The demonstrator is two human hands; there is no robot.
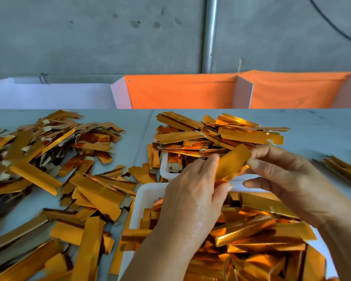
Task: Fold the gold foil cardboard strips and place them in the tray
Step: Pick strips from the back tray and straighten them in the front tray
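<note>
We are pinching one gold foil strip between left hand and right hand, creasing squarely above the near white tray

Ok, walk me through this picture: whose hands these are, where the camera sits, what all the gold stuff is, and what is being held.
There is no machine here. A person wears one camera on the head, looking down at their own hands. The left hand and the right hand both pinch one gold foil cardboard strip, apparently bending it. Below them a white tray holds finished strips, and a second white tray behind it is heaped with more. Loose strips lie scattered on the grey table to the left. Orange cloth hangs behind the table.
</note>
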